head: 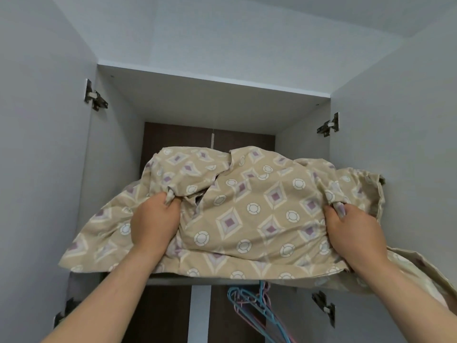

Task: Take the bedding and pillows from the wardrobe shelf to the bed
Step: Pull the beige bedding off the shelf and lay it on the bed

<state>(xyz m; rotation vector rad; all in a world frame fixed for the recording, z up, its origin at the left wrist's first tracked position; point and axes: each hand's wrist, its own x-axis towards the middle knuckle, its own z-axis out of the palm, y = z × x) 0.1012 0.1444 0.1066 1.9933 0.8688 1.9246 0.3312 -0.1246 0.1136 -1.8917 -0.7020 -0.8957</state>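
A bulky beige bedding bundle (pixel 247 209) with purple diamonds and white circles lies on the top wardrobe shelf (pixel 202 280), spilling over its front edge and down at the right. My left hand (pixel 154 220) grips a bunched fold on the bundle's left side. My right hand (pixel 351 231) grips another bunched fold on its right side. Both arms reach upward. No separate pillow shows; the bundle hides whatever is behind it.
Both white wardrobe doors stand open, left (pixel 42 157) and right (pixel 395 157), with metal hinges (pixel 95 96) on the frame. Blue and pink hangers (pixel 257 308) hang under the shelf. The dark back panel (pixel 210 137) shows behind the bundle.
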